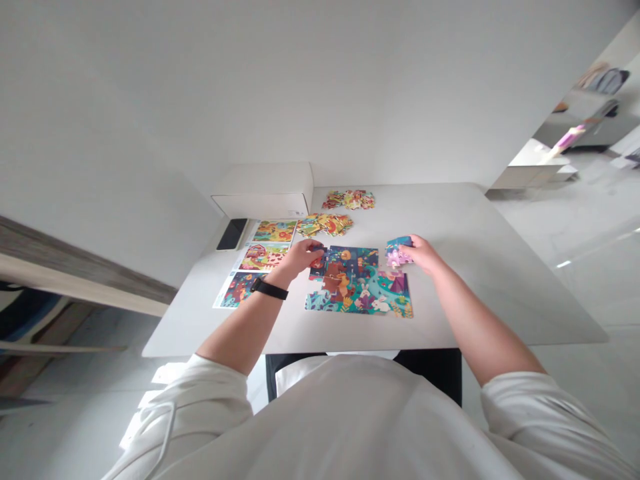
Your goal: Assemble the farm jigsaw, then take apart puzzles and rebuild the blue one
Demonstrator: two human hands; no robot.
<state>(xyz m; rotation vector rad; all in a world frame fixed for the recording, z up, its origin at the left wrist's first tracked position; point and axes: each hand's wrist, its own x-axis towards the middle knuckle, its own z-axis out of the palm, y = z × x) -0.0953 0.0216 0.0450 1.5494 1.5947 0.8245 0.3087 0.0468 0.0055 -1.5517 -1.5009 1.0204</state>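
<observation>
A partly joined jigsaw puzzle (363, 283) with a dark forest scene, a brown bear and white rabbits lies on the table before me. Gaps show along its left side and at its upper right corner. At the upper left edge, my left hand (304, 257) pinches a dark puzzle piece (317, 263), touching or almost touching the joined part; the fingers partly cover it. Just right of the gap, my right hand (421, 253) grips a small cluster of blue and pink puzzle pieces (396, 253) by its right side. The cluster sits apart from the main puzzle.
Yellow-orange pieces (327, 225) and red-green pieces (353, 199) lie in piles beyond the puzzle. To the left are a picture sheet (243, 267) and a phone (233, 235). A white box (263, 190) stands against the wall at the back of the table (480, 267).
</observation>
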